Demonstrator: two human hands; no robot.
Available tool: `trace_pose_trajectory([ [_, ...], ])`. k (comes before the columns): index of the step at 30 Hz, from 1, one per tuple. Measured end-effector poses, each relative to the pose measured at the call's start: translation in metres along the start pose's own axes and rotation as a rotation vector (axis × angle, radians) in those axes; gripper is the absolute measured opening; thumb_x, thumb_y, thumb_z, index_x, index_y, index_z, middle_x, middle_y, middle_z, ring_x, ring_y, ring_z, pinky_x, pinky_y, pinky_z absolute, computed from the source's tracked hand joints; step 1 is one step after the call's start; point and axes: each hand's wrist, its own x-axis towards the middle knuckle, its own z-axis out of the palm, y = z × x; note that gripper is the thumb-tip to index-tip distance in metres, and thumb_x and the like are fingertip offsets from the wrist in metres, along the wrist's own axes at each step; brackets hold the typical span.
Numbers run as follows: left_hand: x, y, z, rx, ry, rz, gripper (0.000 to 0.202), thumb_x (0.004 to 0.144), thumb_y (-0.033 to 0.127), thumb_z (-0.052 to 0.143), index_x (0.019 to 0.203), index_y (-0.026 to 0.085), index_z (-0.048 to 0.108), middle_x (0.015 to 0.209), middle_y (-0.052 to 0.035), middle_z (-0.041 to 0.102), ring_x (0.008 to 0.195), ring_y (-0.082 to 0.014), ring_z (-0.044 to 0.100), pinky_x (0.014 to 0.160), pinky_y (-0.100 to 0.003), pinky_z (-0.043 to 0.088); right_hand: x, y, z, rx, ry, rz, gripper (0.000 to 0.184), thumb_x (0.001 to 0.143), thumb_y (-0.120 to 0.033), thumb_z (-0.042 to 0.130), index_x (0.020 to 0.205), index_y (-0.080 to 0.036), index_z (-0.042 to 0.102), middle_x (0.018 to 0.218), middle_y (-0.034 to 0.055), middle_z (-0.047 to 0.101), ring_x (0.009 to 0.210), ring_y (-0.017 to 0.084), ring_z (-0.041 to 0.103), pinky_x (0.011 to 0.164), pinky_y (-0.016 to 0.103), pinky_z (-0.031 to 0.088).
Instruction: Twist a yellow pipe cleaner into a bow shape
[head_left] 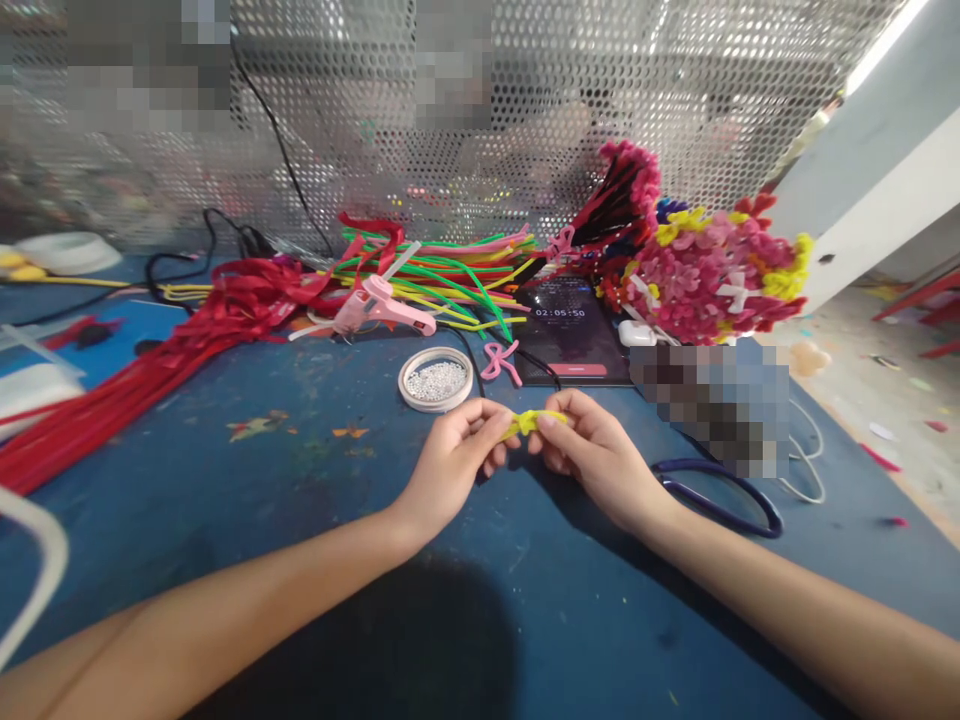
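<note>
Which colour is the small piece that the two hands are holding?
The small piece is bright yellow; the head view shows it best.

I'm seeing a dark shadow pooling at bottom centre, while glints are speckling the perforated panel up top

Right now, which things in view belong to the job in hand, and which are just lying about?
Belonging, as far as I can judge:
yellow fuzzy piece, held by the left hand and right hand
coloured fuzzy stems
pink glue gun

Probably just lying about:
white case
dark screen showing a timer
dark blue loop
</note>
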Motion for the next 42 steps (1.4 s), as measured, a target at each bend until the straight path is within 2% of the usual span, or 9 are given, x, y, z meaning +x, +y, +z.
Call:
trace_pose_trajectory([
  [4, 0.000, 0.001, -0.001, -0.007, -0.038, -0.023, 0.020, 0.077, 0.034, 0.056, 0.075, 0.014, 0.058, 0.066, -0.0009, 0.058, 0.054, -0.0077, 0.048, 0.049, -0.019, 0.038, -0.001, -0.003, -0.001, -0.138, 0.006, -0.025, 0.019, 0.080, -0.035, 0.055, 0.077, -0.018, 0.046, 0.061, -0.0022, 0.058, 0.049, 0.006, 0.042, 0.047, 0.021, 0.031],
  [9, -0.001, 0.006, 0.000, 0.059, 0.028, -0.008, 0.020, 0.077, 0.032, 0.057, 0.069, 0.014, 0.055, 0.060, 0.0013, 0.056, 0.050, -0.0068, 0.049, 0.048, -0.019, 0.040, -0.005, -0.005, -0.002, -0.351, 0.147, -0.172, 0.015, 0.074, -0.031, 0.062, 0.071, -0.018, 0.057, 0.069, 0.0000, 0.057, 0.058, 0.009, 0.048, 0.052, 0.023, 0.038],
  [11, -0.002, 0.007, 0.001, 0.079, 0.056, 0.022, 0.020, 0.079, 0.032, 0.055, 0.068, 0.015, 0.053, 0.058, 0.0024, 0.055, 0.048, -0.0065, 0.050, 0.048, -0.019, 0.040, -0.006, -0.005, -0.002, -0.320, 0.168, -0.173, 0.015, 0.074, -0.033, 0.063, 0.070, -0.018, 0.058, 0.072, 0.0013, 0.060, 0.060, 0.010, 0.052, 0.052, 0.024, 0.041],
  [14, -0.002, 0.007, 0.002, 0.083, 0.089, 0.033, 0.020, 0.081, 0.030, 0.052, 0.067, 0.015, 0.050, 0.056, 0.0036, 0.054, 0.047, -0.0064, 0.050, 0.049, -0.019, 0.041, -0.006, -0.004, 0.000, -0.206, 0.150, -0.072, 0.017, 0.073, -0.033, 0.063, 0.070, -0.017, 0.058, 0.063, 0.0011, 0.062, 0.056, 0.011, 0.056, 0.051, 0.024, 0.045],
  [19, -0.003, 0.004, 0.004, 0.088, 0.096, 0.043, 0.019, 0.083, 0.029, 0.049, 0.069, 0.016, 0.045, 0.056, 0.0047, 0.053, 0.047, -0.0059, 0.051, 0.050, -0.019, 0.041, -0.004, 0.000, 0.004, 0.033, 0.146, -0.010, 0.019, 0.071, -0.030, 0.066, 0.070, -0.017, 0.052, 0.061, -0.0001, 0.065, 0.049, 0.010, 0.059, 0.047, 0.022, 0.049],
  [25, -0.001, 0.000, 0.004, 0.023, 0.108, 0.018, 0.020, 0.083, 0.032, 0.047, 0.070, 0.017, 0.042, 0.059, 0.0041, 0.053, 0.049, -0.0068, 0.050, 0.051, -0.020, 0.042, -0.004, 0.001, 0.005, 0.148, 0.126, 0.057, 0.022, 0.072, -0.029, 0.065, 0.070, -0.017, 0.047, 0.060, -0.0004, 0.065, 0.050, 0.011, 0.062, 0.051, 0.024, 0.053],
  [34, 0.001, -0.002, 0.003, -0.030, 0.127, 0.029, 0.021, 0.083, 0.032, 0.048, 0.069, 0.018, 0.041, 0.056, 0.0055, 0.049, 0.048, -0.0061, 0.048, 0.051, -0.020, 0.041, -0.004, 0.002, 0.006, 0.181, 0.097, 0.059, 0.022, 0.073, -0.029, 0.064, 0.071, -0.018, 0.045, 0.060, -0.0020, 0.064, 0.051, 0.010, 0.062, 0.053, 0.025, 0.053],
  [38, 0.004, -0.004, 0.001, -0.050, 0.084, 0.041, 0.022, 0.082, 0.033, 0.050, 0.069, 0.018, 0.043, 0.056, 0.0054, 0.049, 0.048, -0.0058, 0.047, 0.051, -0.020, 0.040, -0.003, 0.000, 0.004, 0.198, 0.061, 0.079, 0.021, 0.074, -0.029, 0.063, 0.072, -0.018, 0.045, 0.062, -0.0012, 0.064, 0.055, 0.011, 0.063, 0.057, 0.026, 0.052],
  [42, 0.006, -0.006, -0.001, -0.066, 0.060, 0.069, 0.021, 0.082, 0.036, 0.051, 0.074, 0.017, 0.048, 0.054, 0.0056, 0.045, 0.047, -0.0056, 0.045, 0.049, -0.019, 0.037, -0.002, -0.001, 0.004, 0.283, 0.038, 0.029, 0.023, 0.081, -0.042, 0.051, 0.082, -0.019, 0.047, 0.077, 0.0023, 0.064, 0.067, 0.014, 0.063, 0.064, 0.030, 0.052],
])
